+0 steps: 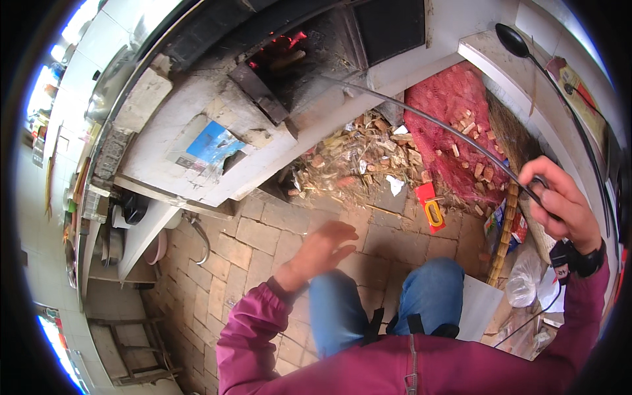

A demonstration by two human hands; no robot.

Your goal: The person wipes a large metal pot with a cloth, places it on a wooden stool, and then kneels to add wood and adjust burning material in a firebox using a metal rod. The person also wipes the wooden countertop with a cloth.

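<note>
My right hand (563,205) grips one end of a long, thin metal rod (434,121) at the right. From there the rod reaches up and left to the mouth of a wood stove's firebox (316,57), where its far tip looks blurred. Glowing red embers (296,39) and a charred piece of fuel (288,60) lie inside. The stove's dark metal door (390,29) stands swung aside to the right of the opening. My left hand (321,252) hovers over the brick floor near my knee, fingers apart, holding nothing.
Corncobs and dry scraps (365,153) are heaped below the firebox. Beside them lies a red mesh sack (444,113) with cob pieces on it. A red packet (428,197) and a sickle (201,242) lie on the brick floor (256,232). A black ladle (513,42) rests on the right ledge.
</note>
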